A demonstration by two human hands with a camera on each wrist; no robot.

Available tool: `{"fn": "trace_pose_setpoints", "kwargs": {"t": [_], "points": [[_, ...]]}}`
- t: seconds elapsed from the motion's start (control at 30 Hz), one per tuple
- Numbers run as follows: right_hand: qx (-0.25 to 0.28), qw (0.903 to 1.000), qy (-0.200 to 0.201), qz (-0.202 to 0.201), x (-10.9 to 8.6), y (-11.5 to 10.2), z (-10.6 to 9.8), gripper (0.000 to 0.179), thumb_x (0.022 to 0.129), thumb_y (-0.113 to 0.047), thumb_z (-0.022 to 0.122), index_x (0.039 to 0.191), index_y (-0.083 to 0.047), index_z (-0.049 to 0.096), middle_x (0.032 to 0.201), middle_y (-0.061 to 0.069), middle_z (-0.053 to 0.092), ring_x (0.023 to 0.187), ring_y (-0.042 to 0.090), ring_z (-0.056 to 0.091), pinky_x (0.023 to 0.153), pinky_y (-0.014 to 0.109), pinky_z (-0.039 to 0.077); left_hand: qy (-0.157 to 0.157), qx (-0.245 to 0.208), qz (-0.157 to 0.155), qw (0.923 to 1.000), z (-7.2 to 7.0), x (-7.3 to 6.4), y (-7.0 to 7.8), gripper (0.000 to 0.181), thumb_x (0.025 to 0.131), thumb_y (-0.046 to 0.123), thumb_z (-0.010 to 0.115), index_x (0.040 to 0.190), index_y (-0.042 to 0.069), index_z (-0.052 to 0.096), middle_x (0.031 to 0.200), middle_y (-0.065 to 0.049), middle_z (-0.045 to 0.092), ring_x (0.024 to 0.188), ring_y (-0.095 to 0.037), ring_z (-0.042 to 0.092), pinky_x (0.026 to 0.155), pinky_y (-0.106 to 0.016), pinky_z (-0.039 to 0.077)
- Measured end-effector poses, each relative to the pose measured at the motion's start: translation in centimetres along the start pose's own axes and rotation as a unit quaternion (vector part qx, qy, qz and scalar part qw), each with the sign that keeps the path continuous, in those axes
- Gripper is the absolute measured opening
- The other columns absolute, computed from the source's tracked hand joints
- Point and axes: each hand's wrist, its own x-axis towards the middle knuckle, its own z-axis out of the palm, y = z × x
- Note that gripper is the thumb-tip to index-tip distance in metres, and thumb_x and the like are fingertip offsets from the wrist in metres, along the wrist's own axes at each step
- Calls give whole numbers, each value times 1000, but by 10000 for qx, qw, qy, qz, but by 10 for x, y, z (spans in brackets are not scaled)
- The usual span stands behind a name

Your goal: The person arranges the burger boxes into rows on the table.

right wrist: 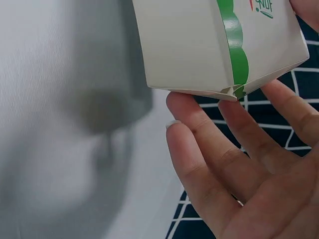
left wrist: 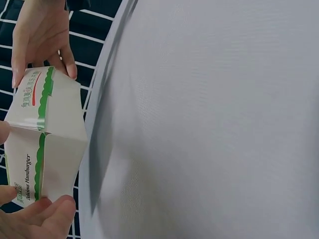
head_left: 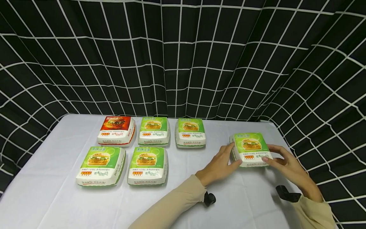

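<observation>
At the right of the table, a green-and-white paper hamburger box [head_left: 249, 146] with a burger picture on its lid is held between two hands. My left hand [head_left: 218, 164] grips its left side, thumb near the front corner and fingers along the side. On the opposite side my right hand [head_left: 290, 165] holds it, thumb on the lid's front right corner. The left wrist view shows the plain white underside of the box [left wrist: 62, 144] with fingertips at both ends. In the right wrist view, fingertips [right wrist: 182, 104] touch its lower edge, and a shadow falls on the cloth.
Several similar boxes stand on the white tablecloth [head_left: 63, 203] to the left: a red-topped box [head_left: 114, 133] at the back left, green boxes [head_left: 152, 132] [head_left: 190, 133] beside it, and green boxes [head_left: 100, 167] [head_left: 147, 167] in front. A black gridded curtain [head_left: 171, 57] surrounds the table.
</observation>
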Motion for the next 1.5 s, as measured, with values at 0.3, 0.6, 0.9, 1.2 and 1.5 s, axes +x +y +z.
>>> {"fn": "trace_pose_setpoints", "kwargs": {"t": [0.3,0.6,0.9,1.2,1.5], "points": [[150,9998,-85,80,-8,-17,13,61,97,-19,65,146,0,35,138,15,42,90,-5,64,71,19,52,64,-117,154,9998,-12,-24,-6,70,101,47,47,159,16,21,154,-8,37,141,-16,42,114,-33,40],[214,9991,-314,177,-14,-33,27,74,95,-22,67,155,-8,25,138,23,40,89,-2,65,71,22,54,208,-321,149,9992,-23,-47,-5,70,102,48,45,159,15,20,157,-10,33,143,-19,38,116,-37,37],[239,9986,-403,235,-16,-46,42,74,93,-25,70,153,-12,30,137,22,43,91,-1,66,72,24,56,253,-259,35,9993,-32,-69,-10,70,102,48,45,159,14,21,158,-10,33,143,-22,39,116,-41,38],[196,9983,-521,171,-16,-58,57,74,91,-28,73,151,-14,32,134,20,46,91,5,68,74,23,55,392,-258,-28,9989,-42,-87,-14,70,102,44,47,158,11,22,157,-12,33,143,-25,39,116,-44,37],[500,9953,-829,68,-13,-68,78,75,87,-23,77,148,-9,35,130,21,47,91,11,69,76,22,56,607,-171,-157,9979,-45,-110,-24,70,102,41,48,157,9,22,155,-16,35,142,-31,40,114,-50,39]]}}
